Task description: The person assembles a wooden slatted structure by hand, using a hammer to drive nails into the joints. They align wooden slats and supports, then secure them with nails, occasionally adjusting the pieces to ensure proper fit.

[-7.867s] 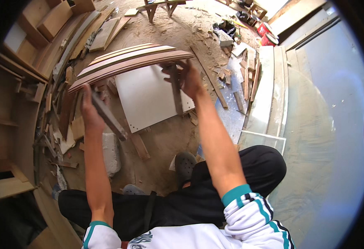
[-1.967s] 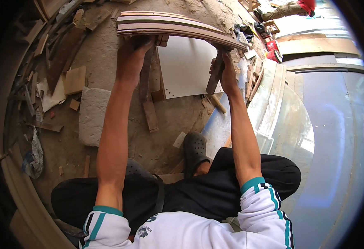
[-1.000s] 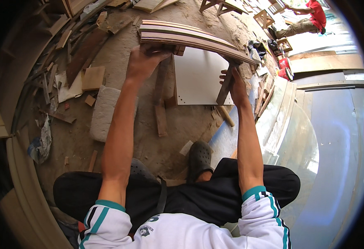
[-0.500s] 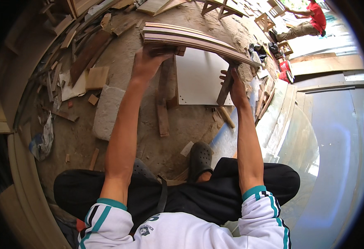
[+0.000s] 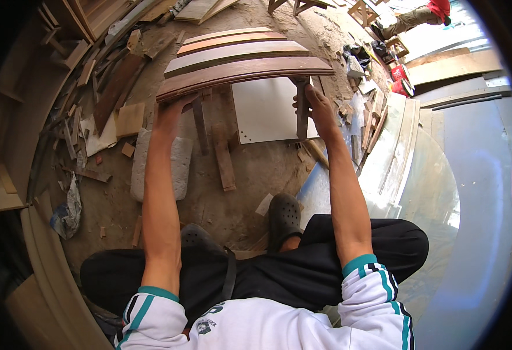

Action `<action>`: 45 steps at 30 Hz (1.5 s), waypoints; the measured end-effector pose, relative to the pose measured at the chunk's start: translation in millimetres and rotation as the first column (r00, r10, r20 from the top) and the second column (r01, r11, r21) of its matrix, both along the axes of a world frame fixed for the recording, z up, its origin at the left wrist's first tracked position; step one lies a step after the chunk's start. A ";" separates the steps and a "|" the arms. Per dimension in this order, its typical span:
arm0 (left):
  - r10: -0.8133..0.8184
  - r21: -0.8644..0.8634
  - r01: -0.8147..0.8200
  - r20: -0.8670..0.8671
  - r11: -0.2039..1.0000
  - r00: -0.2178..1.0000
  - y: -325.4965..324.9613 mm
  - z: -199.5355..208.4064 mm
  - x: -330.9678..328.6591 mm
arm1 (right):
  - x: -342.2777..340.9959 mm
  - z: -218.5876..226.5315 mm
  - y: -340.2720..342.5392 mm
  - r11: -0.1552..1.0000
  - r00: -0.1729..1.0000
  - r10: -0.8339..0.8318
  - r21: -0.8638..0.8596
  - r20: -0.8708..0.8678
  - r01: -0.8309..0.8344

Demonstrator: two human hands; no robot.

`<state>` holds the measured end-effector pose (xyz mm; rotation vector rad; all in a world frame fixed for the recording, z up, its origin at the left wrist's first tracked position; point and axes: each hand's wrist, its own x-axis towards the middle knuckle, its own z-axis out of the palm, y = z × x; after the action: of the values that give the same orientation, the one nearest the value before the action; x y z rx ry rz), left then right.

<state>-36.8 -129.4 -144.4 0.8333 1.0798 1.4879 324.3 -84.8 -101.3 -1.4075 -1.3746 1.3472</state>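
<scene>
Between my two hands a small slatted wooden stool [image 5: 244,73] is held up off the ground, its top tilted so that several slats of differing brown and greyish tones show. My left hand [image 5: 175,112] supports the left end from beneath; its fingers are mostly hidden under the near slat. At the other end, my right hand [image 5: 319,109] is closed round a right leg [image 5: 302,116], fingertips showing on the leg's inner side. A left leg [image 5: 200,123] hangs down beside my left wrist.
Below lies a white board [image 5: 261,119] on the dirt floor, with a brown plank [image 5: 224,160] beside it. A pale rough slab [image 5: 171,166] sits behind my left forearm. Wood scraps [image 5: 116,93] crowd the left. At the far right are red cans [image 5: 400,80] and another person [image 5: 416,20].
The stool has tipped, so its slatted top now faces me more and the gaps show. My left hand has moved left and nearer; my right hand shifted slightly left.
</scene>
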 end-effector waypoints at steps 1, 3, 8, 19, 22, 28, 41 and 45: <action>-0.007 -0.009 0.007 0.000 1.000 1.000 -0.1 -2.3 0.5 | 1.1 -1.9 -0.8 1.000 1.000 -0.001 0.000 0.000 0.001; -0.009 -0.021 0.009 -0.004 1.000 1.000 0.7 -6.9 -2.5 | -2.4 -3.4 1.9 1.000 1.000 0.009 0.009 -0.004 -0.009; 0.022 -0.068 -0.020 0.038 0.997 0.999 2.0 -11.4 2.6 | -2.4 -6.4 2.9 0.999 1.000 0.012 0.035 -0.001 -0.012; 0.010 0.020 -0.011 0.013 1.000 1.000 7.8 26.8 24.1 | 3.8 -15.6 -3.3 0.986 0.994 -0.106 0.129 -0.017 0.108; -0.010 0.018 0.010 0.013 1.000 1.000 8.8 31.7 30.2 | 2.8 -13.7 -4.4 0.976 0.986 -0.155 0.141 -0.066 0.163; 0.048 0.014 -0.048 0.007 0.999 0.999 12.9 29.7 32.5 | -4.8 -1.3 -3.6 0.973 0.974 -0.211 0.082 -0.087 0.218; 0.167 0.152 -0.155 -0.070 0.976 0.983 16.2 75.7 76.6 | 35.9 19.1 32.9 0.965 0.962 -0.261 -0.033 -0.085 0.259; 0.201 0.204 -0.193 -0.019 0.960 0.979 26.5 81.4 96.9 | 57.2 20.2 51.5 0.974 0.972 -0.228 0.021 0.049 0.228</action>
<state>60.1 -103.0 -63.0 0.9192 1.0790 1.7774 381.6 -33.2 -81.2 -1.5480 -1.2105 1.1562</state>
